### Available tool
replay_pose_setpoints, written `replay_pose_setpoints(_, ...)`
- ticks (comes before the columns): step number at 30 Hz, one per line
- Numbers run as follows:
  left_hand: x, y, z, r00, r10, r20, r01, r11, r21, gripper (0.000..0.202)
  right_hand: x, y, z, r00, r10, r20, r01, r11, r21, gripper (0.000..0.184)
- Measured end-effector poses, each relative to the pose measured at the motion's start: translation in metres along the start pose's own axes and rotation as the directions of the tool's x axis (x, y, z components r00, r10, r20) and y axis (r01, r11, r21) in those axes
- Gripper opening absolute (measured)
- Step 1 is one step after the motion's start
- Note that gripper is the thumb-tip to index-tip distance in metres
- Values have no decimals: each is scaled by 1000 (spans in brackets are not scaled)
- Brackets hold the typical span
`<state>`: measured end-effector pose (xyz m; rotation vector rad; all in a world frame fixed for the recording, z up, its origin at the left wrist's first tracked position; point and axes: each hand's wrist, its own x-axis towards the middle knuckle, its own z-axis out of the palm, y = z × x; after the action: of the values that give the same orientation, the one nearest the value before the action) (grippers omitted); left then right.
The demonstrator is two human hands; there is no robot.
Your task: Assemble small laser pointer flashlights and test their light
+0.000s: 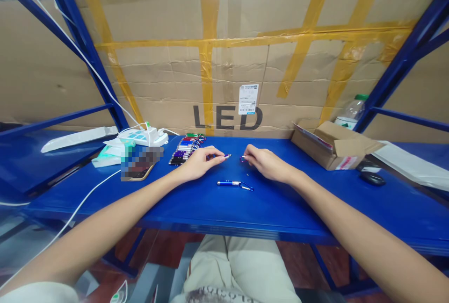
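Note:
My left hand (202, 162) pinches a slim blue and silver piece (228, 156), its end pointing right; most of it is hidden by the fingers. Opposite it, a short gap away, my right hand (264, 162) pinches a small blue ring-like piece (242, 158) that looks like a carabiner clip. Between me and the hands lies a blue penlight (228, 183) with a silver band and a blue carabiner (247, 187) at its right end. A tiny bit (247, 174) rests below my right fingers. Beside my left hand is a row of penlights (184, 148) in several colours.
A phone (142, 165), a tissue pack (114, 151) and a white power strip (143, 135) sit at the left. To the right stand an open cardboard box (333, 146), a black mouse (372, 178) and a plastic bottle (352, 109). A large taped cardboard sheet (168, 83) walls the back.

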<state>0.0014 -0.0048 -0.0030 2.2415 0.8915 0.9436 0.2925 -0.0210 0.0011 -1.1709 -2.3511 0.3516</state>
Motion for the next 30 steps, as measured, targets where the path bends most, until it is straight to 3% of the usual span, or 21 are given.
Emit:
replay_pose_setpoints(8, -1, 1, 2, 998, -63, 16, 64, 998, -23, 46, 1, -10, 3, 999, 8, -43, 3, 967, 256, 28)
replay_pose_setpoints(15, 0, 2, 3, 989, -129, 72, 138, 981, -135, 52, 4, -12, 9, 999, 36, -29, -17, 875, 484, 38)
replay_pose_setpoints(22, -2, -1, 6, 993, -95, 68, 104, 985, -136, 43, 7, -13, 8, 991, 42, -127, 27, 867, 497, 33)
replay_pose_setpoints(30, -4, 0, 5, 1000, -12, 23, 12, 1000, 5, 36, 6, -15, 11, 997, 12, -71, 26, 862, 506, 38)
